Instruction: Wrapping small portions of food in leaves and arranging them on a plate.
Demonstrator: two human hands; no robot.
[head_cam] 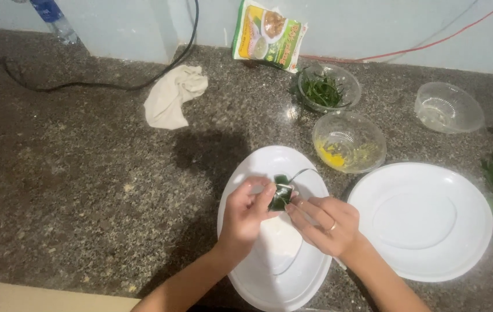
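Step in hand, as judged: tying off a small green leaf parcel (282, 192) held above the near white oval plate (258, 277). Left hand (245, 212) pinches the parcel's side; right hand (327, 222) fingers pinch a thin strip (301, 172) looping from it. Next move probably needs steady tension on the strip. Parcel contents hidden; knot too small to make out.

A small dark-green leaf parcel (281, 192), folded square, sits pinched above a white oval plate (258, 277).
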